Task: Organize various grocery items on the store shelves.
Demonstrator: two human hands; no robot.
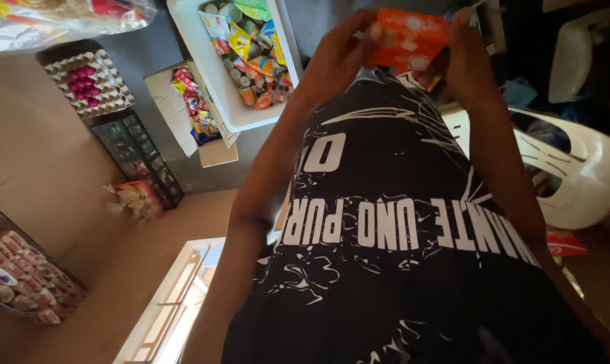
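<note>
Both of my hands are raised in front of my chest, above my black shirt with white print. Together they hold a small orange packet (407, 37) with white round marks. My left hand (339, 54) grips the packet's left edge with the fingertips. My right hand (463, 61) grips its right edge, and its fingers cover part of the packet.
A white bin (227, 118) holds several cans and bright packets, next to a cardboard box (184, 135) of snack packets. An egg tray (86, 81) with pink eggs and a dark crate (140, 158) stand at left. A white plastic chair (581, 175) is at right. Stacked packets (22, 280) lie lower left.
</note>
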